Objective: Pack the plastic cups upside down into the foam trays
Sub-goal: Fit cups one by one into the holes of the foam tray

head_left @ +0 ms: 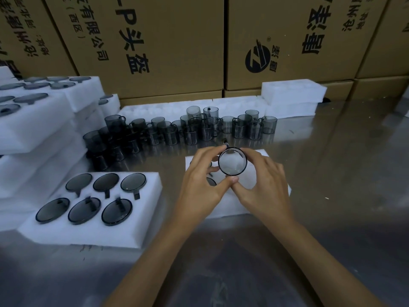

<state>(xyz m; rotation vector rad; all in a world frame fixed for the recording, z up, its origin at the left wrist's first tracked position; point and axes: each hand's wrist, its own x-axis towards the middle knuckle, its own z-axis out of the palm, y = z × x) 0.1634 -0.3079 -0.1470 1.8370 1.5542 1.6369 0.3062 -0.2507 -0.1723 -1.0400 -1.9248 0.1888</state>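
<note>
Both of my hands hold one smoky-grey plastic cup (pixel 232 161) above a white foam tray (pixel 250 204) in the middle of the metal table. My left hand (pixel 203 185) grips its left side, and my right hand (pixel 263 185) grips its right side. The cup's round end faces me and its handle points away. Under my left hand at least one dark cup (pixel 211 181) sits in that tray; the other pockets are hidden. A filled foam tray (pixel 146 209) to the left holds several cups upside down. Several loose cups (pixel 190 129) stand in a row behind.
Stacks of filled foam trays (pixel 39 120) rise at the left. Empty foam trays (pixel 292 96) lie at the back right against tall cardboard boxes (pixel 177 41). The bare metal tabletop (pixel 343 173) stretches to the right and in front.
</note>
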